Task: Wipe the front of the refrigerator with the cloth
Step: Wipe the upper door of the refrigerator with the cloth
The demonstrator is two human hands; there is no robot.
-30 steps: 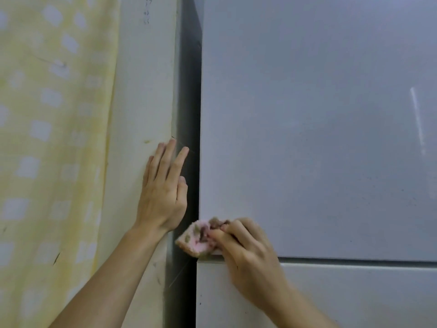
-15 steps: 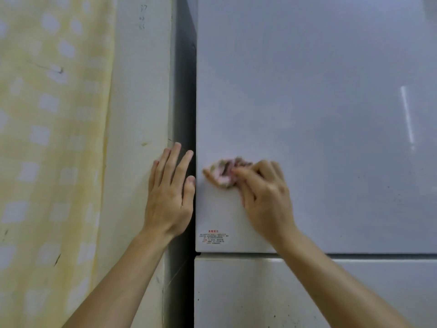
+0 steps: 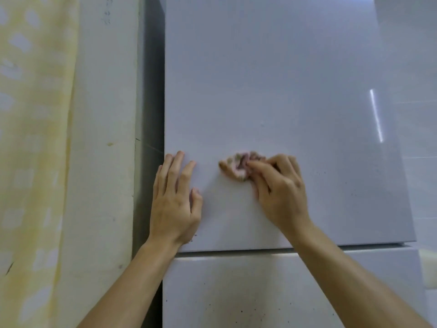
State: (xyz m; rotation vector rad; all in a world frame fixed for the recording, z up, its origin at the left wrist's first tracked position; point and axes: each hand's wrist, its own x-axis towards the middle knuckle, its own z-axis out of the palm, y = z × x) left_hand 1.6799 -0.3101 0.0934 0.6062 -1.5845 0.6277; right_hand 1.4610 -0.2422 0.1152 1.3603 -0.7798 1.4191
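The refrigerator's glossy white upper door (image 3: pixel 283 91) fills the middle of the head view, with a lower door (image 3: pixel 236 292) under a horizontal seam. A small bunched pink cloth with brownish spots (image 3: pixel 237 165) is pressed on the lower part of the upper door. My right hand (image 3: pixel 279 192) pinches the cloth from its right side. My left hand (image 3: pixel 176 200) lies flat with fingers together on the door's lower left corner, holding nothing.
A cream wall edge (image 3: pixel 104 162) stands left of the refrigerator, with a dark gap (image 3: pixel 151 114) between them. A yellow checked curtain (image 3: pixel 35 162) hangs at the far left. Small dark specks dot the lower door. Pale tiled wall (image 3: pixel 421 138) shows at the right.
My right hand carried the cloth up from the door's bottom left corner and then rightward. My left hand shifted from the wall edge onto the door's left edge.
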